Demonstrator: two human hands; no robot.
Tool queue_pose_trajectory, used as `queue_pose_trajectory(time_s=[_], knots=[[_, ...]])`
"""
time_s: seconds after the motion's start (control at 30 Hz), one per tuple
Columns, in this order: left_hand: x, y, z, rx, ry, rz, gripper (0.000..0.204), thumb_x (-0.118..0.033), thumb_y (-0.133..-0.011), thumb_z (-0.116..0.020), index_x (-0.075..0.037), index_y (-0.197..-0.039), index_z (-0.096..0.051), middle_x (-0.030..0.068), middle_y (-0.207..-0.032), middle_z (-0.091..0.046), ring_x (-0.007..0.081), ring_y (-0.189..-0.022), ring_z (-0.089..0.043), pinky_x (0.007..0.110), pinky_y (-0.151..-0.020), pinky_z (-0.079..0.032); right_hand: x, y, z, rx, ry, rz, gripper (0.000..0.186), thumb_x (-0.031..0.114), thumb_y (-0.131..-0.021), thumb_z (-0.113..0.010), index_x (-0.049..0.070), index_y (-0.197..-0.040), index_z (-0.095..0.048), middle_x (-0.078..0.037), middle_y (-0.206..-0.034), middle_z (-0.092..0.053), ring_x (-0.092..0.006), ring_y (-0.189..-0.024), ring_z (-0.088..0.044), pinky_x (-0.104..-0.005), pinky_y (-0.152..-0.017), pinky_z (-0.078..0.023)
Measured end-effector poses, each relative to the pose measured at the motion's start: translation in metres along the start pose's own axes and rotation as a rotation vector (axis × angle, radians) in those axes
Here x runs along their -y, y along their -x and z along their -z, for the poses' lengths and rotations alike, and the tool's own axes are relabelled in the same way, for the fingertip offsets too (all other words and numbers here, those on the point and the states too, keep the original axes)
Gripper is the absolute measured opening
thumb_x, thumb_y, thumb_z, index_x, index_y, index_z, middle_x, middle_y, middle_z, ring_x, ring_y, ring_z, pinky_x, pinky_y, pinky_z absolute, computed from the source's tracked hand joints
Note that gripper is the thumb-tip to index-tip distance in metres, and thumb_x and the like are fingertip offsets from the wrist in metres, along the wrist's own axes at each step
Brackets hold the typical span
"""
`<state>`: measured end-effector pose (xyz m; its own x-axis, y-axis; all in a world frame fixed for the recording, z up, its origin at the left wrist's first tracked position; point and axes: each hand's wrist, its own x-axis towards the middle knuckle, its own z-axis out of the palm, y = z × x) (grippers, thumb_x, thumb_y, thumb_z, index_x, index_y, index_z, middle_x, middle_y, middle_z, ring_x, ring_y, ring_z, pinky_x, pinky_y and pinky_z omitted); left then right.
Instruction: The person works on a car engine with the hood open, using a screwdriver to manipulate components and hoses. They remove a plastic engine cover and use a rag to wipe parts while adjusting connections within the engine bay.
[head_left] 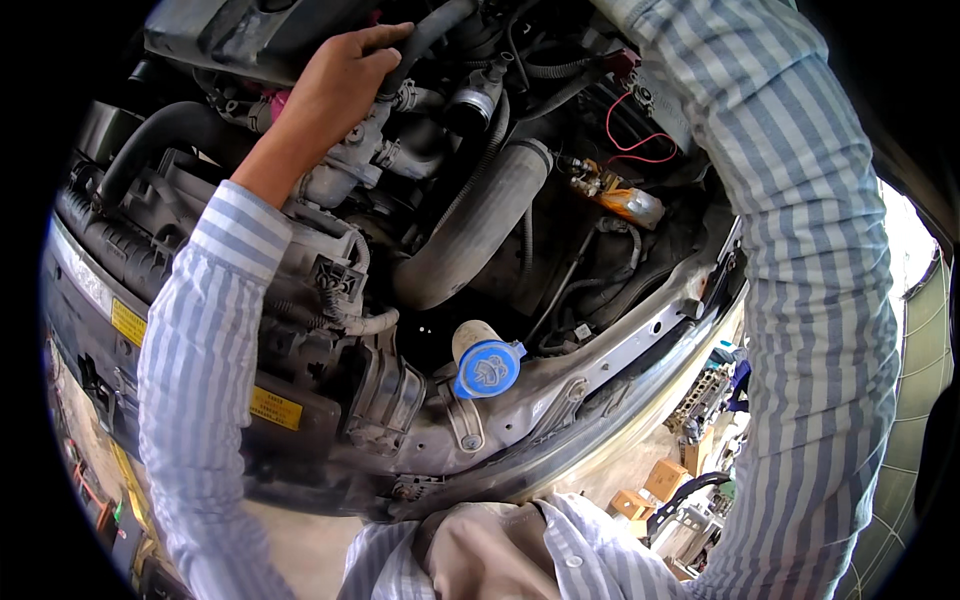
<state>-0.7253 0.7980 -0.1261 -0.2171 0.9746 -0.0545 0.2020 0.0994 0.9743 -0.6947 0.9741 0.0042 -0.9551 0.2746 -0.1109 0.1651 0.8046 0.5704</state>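
My left hand (345,90) reaches over the engine at the upper left. Its visible fingers are stretched out and apart, with the tips at a dark rubber hose (436,38); they are not wrapped round it. Below the hand is a metal housing with pipe stubs (372,150). My right arm, in a striped sleeve (810,260), runs up past the top edge, so the right hand is out of the picture. To the right of the left hand stands an open-ended pipe fitting (478,100), and below that a thick grey hose (480,225) slants down.
A blue reservoir cap (488,369) sticks up near the front metal crossmember (590,365). A black engine cover (230,40) is at the upper left. A thin red wire (640,150) loops near an orange-stained part (632,207). Cardboard boxes (664,480) stand on the floor beyond the bumper.
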Motion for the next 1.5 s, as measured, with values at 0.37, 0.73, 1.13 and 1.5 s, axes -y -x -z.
queue_pose_trajectory(time_s=[0.37, 0.73, 1.13, 1.5], knots=[[0.0, 0.0, -0.003, -0.038, -0.072, -0.035, 0.039, -0.016, -0.101, -0.051, -0.007, -0.138, -0.062, 0.0012, -0.103, -0.063, 0.007, -0.093, -0.055, 0.025, -0.087, -0.043, 0.002, 0.025, 0.011, -0.013, -0.092, 0.122, 0.019, 0.013, -0.086, -0.064, 0.004, -0.097, -0.077, -0.02, -0.102, -0.074, -0.0373, -0.095, -0.071, -0.0444, -0.081, -0.057], [-0.02, 0.013, -0.006, -0.145, -0.285, -0.21, 0.04, -0.013, -0.098, -0.058, 0.007, -0.133, -0.057, 0.0211, -0.112, -0.072, 0.02, -0.103, -0.069, 0.033, -0.093, -0.051, 0.006, 0.033, -0.01, -0.433, -0.231, -0.016, 0.03, 0.034, -0.097, -0.062, 0.005, -0.099, -0.063, -0.018, -0.084, -0.071, -0.0391, -0.082, -0.07, -0.0506, -0.067, -0.054], [0.057, -0.04, 0.151, -1.018, 0.271, 0.066, 0.065, -0.036, -0.095, -0.067, 0.008, -0.139, -0.048, 0.0219, -0.137, -0.056, 0.0269, -0.121, -0.057, 0.038, -0.103, -0.044, -0.033, 0.059, 0.035, -0.27, -0.466, -0.251, 0.039, 0.041, -0.098, -0.06, 0.003, -0.108, -0.058, -0.022, -0.086, -0.069, -0.0428, -0.085, -0.067, -0.0514, -0.072, -0.051], [0.054, -0.044, 0.179, -0.665, 1.033, 0.298, 0.052, -0.047, -0.099, -0.059, -0.012, -0.136, -0.055, 0.0089, -0.128, -0.065, 0.0288, -0.115, -0.061, 0.057, -0.102, -0.044, 0.032, 0.318, 0.08, -0.378, -1.898, -1.285, 0.025, 0.031, -0.104, -0.057, 0.006, -0.105, -0.056, -0.002, -0.071, -0.053, -0.0068, -0.045, -0.04, -0.022, -0.039, -0.026]])
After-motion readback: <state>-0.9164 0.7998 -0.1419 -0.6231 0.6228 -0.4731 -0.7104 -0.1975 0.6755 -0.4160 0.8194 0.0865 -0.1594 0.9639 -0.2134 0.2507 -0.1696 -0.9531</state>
